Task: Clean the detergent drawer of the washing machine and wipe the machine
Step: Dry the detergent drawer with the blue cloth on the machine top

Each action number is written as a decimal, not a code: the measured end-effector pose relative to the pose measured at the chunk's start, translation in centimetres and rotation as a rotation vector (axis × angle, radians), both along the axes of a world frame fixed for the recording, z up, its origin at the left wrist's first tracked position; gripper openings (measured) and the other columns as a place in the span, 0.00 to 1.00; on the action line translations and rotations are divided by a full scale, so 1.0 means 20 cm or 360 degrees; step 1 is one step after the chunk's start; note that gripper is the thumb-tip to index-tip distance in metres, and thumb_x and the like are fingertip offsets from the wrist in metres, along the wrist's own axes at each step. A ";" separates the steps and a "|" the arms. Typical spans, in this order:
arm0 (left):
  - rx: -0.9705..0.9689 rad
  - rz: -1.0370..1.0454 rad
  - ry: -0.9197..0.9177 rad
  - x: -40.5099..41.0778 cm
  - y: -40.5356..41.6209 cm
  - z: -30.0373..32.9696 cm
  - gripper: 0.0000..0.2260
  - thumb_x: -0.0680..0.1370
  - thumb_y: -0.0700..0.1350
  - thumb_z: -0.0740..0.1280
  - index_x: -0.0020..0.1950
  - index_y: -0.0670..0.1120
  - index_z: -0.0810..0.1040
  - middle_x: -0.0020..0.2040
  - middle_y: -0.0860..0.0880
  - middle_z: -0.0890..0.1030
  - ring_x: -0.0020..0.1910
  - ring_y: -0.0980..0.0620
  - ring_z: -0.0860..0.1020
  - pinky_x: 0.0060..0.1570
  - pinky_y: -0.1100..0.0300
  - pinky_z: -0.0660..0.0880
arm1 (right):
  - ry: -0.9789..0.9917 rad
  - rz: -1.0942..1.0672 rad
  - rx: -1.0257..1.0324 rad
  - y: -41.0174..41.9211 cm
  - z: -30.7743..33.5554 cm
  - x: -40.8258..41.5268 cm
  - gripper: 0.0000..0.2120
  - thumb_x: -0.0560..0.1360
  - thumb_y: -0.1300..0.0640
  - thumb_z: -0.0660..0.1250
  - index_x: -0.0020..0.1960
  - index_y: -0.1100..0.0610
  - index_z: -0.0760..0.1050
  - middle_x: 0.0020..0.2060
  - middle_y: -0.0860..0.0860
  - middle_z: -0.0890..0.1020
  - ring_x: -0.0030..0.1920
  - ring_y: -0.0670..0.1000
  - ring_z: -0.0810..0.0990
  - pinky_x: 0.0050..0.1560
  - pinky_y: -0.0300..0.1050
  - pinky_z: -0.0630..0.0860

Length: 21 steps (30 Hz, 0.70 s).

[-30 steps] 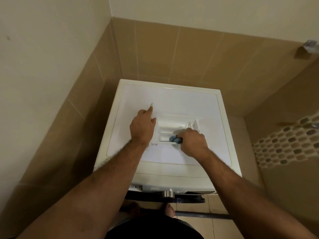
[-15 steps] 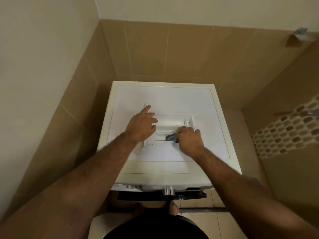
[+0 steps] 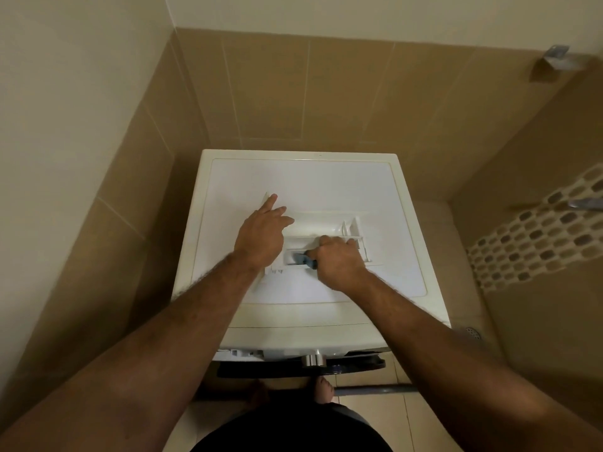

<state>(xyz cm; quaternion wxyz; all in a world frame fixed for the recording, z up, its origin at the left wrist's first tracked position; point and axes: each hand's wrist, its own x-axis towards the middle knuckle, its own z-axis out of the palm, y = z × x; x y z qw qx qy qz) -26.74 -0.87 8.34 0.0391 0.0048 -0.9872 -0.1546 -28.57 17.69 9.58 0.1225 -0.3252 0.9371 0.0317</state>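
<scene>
The detergent drawer (image 3: 329, 238) is laid on top of the washing machine (image 3: 310, 177), towards its near middle. It is steadied at its left end by the left hand (image 3: 261, 238), fingers extended. A blue cloth (image 3: 301, 257) is gripped in the clenched right hand (image 3: 339, 261). Each compartment should be scrubbed into its corners, with the drawer kept pinned.
</scene>
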 end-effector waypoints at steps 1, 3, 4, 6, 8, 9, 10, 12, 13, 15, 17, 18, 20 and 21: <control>-0.0007 0.0002 -0.0002 0.00 0.00 0.00 0.19 0.78 0.36 0.63 0.68 0.49 0.76 0.73 0.49 0.70 0.78 0.51 0.55 0.73 0.54 0.63 | 0.0001 -0.0032 0.0018 0.05 0.00 -0.03 0.14 0.79 0.53 0.59 0.60 0.48 0.78 0.57 0.53 0.76 0.57 0.56 0.75 0.56 0.53 0.69; -0.0009 -0.0001 -0.0009 0.00 0.00 0.00 0.20 0.78 0.35 0.63 0.68 0.49 0.76 0.74 0.50 0.69 0.78 0.51 0.55 0.73 0.53 0.63 | -0.0115 -0.0087 -0.0212 0.15 -0.01 -0.05 0.14 0.77 0.57 0.61 0.59 0.49 0.80 0.58 0.52 0.78 0.57 0.56 0.76 0.55 0.50 0.72; -0.0010 -0.0001 0.0000 0.00 -0.01 0.00 0.19 0.78 0.35 0.63 0.68 0.49 0.76 0.74 0.49 0.69 0.78 0.51 0.55 0.73 0.52 0.63 | -0.0215 -0.0169 -0.0416 0.19 0.00 -0.05 0.14 0.76 0.59 0.63 0.57 0.50 0.82 0.56 0.52 0.79 0.55 0.55 0.77 0.53 0.47 0.74; -0.0012 -0.0006 0.0026 0.00 -0.01 0.00 0.19 0.79 0.35 0.62 0.67 0.49 0.77 0.73 0.49 0.70 0.78 0.51 0.55 0.72 0.52 0.63 | -0.0343 -0.0536 -0.0866 0.27 0.02 -0.06 0.14 0.75 0.65 0.64 0.53 0.54 0.84 0.44 0.50 0.80 0.45 0.52 0.79 0.46 0.41 0.76; -0.0015 -0.0007 0.0040 0.00 0.00 -0.01 0.18 0.79 0.35 0.62 0.66 0.48 0.78 0.73 0.48 0.70 0.78 0.50 0.55 0.72 0.53 0.63 | -0.0184 -0.0863 -0.1012 0.38 0.02 -0.10 0.15 0.76 0.67 0.61 0.53 0.56 0.84 0.38 0.48 0.76 0.40 0.51 0.78 0.39 0.40 0.75; -0.0020 -0.0006 0.0043 0.00 0.00 -0.01 0.18 0.79 0.35 0.62 0.66 0.49 0.78 0.73 0.48 0.71 0.78 0.50 0.55 0.72 0.55 0.63 | -0.0094 -0.0905 -0.0977 0.43 0.01 -0.12 0.17 0.76 0.67 0.60 0.55 0.55 0.83 0.40 0.50 0.76 0.41 0.54 0.79 0.40 0.41 0.75; -0.0027 -0.0005 0.0050 0.00 0.00 -0.01 0.17 0.80 0.36 0.62 0.66 0.49 0.78 0.72 0.49 0.71 0.78 0.50 0.55 0.72 0.56 0.63 | -0.0033 -0.0877 -0.0935 0.46 -0.01 -0.12 0.17 0.77 0.66 0.60 0.57 0.54 0.83 0.43 0.53 0.77 0.43 0.56 0.79 0.40 0.42 0.74; -0.0034 -0.0002 0.0071 0.00 0.00 -0.01 0.17 0.80 0.37 0.62 0.66 0.49 0.78 0.72 0.49 0.71 0.78 0.51 0.55 0.70 0.58 0.63 | -0.0073 -0.0678 -0.0828 0.43 -0.04 -0.10 0.17 0.76 0.63 0.62 0.59 0.50 0.82 0.46 0.55 0.77 0.46 0.57 0.78 0.44 0.43 0.73; -0.0029 -0.0001 0.0077 0.00 0.00 -0.01 0.17 0.80 0.37 0.62 0.66 0.49 0.78 0.72 0.49 0.71 0.78 0.51 0.55 0.70 0.59 0.63 | -0.0069 -0.0551 -0.0770 0.39 -0.06 -0.06 0.17 0.75 0.61 0.63 0.60 0.48 0.81 0.47 0.55 0.78 0.48 0.57 0.78 0.45 0.46 0.74; -0.0032 -0.0002 0.0068 0.00 0.00 -0.01 0.17 0.80 0.36 0.62 0.66 0.48 0.78 0.72 0.49 0.71 0.78 0.51 0.55 0.69 0.60 0.63 | 0.0005 -0.0342 -0.0745 0.34 -0.12 -0.01 0.17 0.73 0.61 0.65 0.59 0.47 0.81 0.48 0.56 0.79 0.49 0.58 0.78 0.45 0.47 0.71; 0.0002 0.0005 0.0057 0.00 0.00 0.00 0.17 0.79 0.35 0.62 0.66 0.48 0.78 0.73 0.49 0.70 0.78 0.51 0.56 0.69 0.60 0.64 | 0.0043 -0.0238 -0.0733 0.35 -0.12 -0.02 0.17 0.73 0.62 0.67 0.57 0.48 0.82 0.48 0.55 0.80 0.49 0.59 0.78 0.45 0.47 0.72; 0.0024 0.0008 0.0056 0.00 0.00 0.01 0.18 0.79 0.34 0.62 0.66 0.48 0.78 0.73 0.49 0.70 0.78 0.52 0.56 0.69 0.59 0.65 | 0.0069 -0.0237 -0.0699 0.40 -0.11 -0.05 0.17 0.72 0.63 0.67 0.56 0.48 0.83 0.47 0.55 0.80 0.49 0.58 0.79 0.45 0.48 0.73; 0.0030 -0.0018 0.0055 0.00 -0.01 0.02 0.18 0.79 0.34 0.62 0.66 0.48 0.78 0.73 0.49 0.70 0.78 0.52 0.56 0.69 0.58 0.65 | 0.0110 -0.0363 -0.0626 0.50 -0.10 -0.11 0.18 0.71 0.66 0.64 0.54 0.51 0.83 0.45 0.51 0.79 0.46 0.54 0.79 0.44 0.44 0.74; 0.0024 -0.0033 0.0050 0.00 -0.01 0.02 0.18 0.79 0.35 0.62 0.66 0.48 0.77 0.73 0.49 0.70 0.78 0.52 0.56 0.69 0.59 0.64 | 0.0171 -0.0481 -0.0560 0.52 -0.06 -0.12 0.19 0.71 0.68 0.61 0.54 0.52 0.82 0.44 0.47 0.76 0.45 0.49 0.78 0.44 0.39 0.72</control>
